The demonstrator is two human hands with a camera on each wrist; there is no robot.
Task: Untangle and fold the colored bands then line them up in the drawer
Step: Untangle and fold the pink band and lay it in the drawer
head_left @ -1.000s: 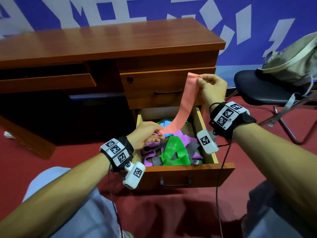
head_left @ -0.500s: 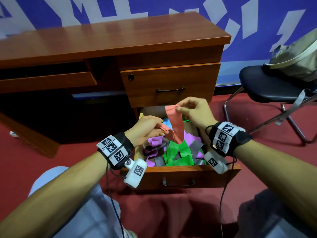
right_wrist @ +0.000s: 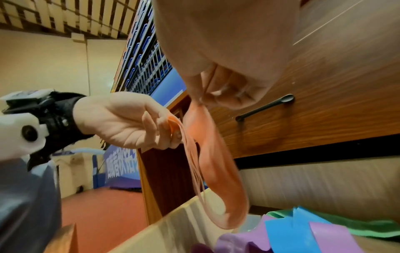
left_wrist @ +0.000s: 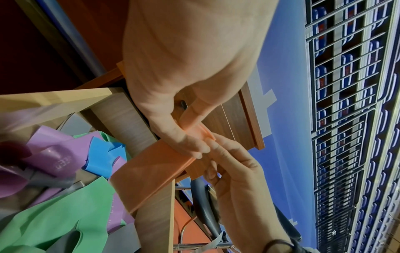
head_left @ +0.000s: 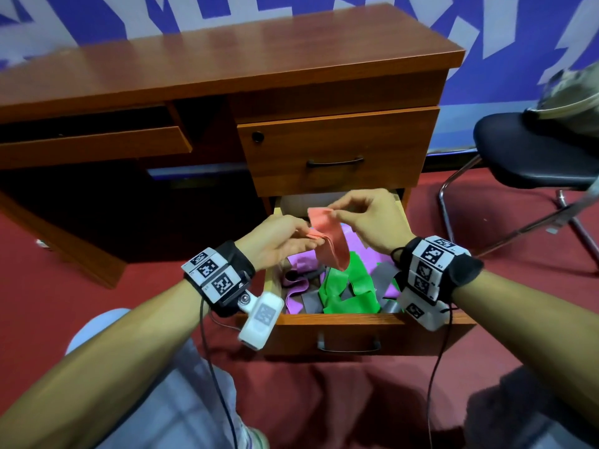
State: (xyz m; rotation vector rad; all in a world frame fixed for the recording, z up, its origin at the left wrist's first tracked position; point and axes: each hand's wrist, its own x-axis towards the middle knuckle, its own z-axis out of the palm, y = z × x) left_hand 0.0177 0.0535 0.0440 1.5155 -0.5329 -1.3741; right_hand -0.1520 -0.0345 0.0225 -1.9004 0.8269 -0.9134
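Note:
Both hands hold a salmon-orange band point(head_left: 329, 244) above the open lower drawer point(head_left: 356, 322). My left hand point(head_left: 278, 238) pinches several folded layers of the band point(right_wrist: 173, 126) between thumb and fingers. My right hand point(head_left: 363, 218) pinches the band's free end point(right_wrist: 200, 104) just above, so a loop point(left_wrist: 149, 172) hangs down between them. In the drawer lie a tangled green band point(head_left: 348, 286), purple bands point(head_left: 296, 285), grey bands point(head_left: 384, 273) and a blue band point(left_wrist: 103, 157).
The desk's upper drawer point(head_left: 337, 147) is closed right behind the hands, its dark handle point(head_left: 335, 162) facing me. A black chair point(head_left: 531, 150) with a bag on it stands at the right. Red carpet point(head_left: 324, 393) and my knees lie below the drawer front.
The right hand came down from high by the upper drawer to just above the left hand. The band went from a stretched strip to a short hanging loop with layers gathered in the left hand.

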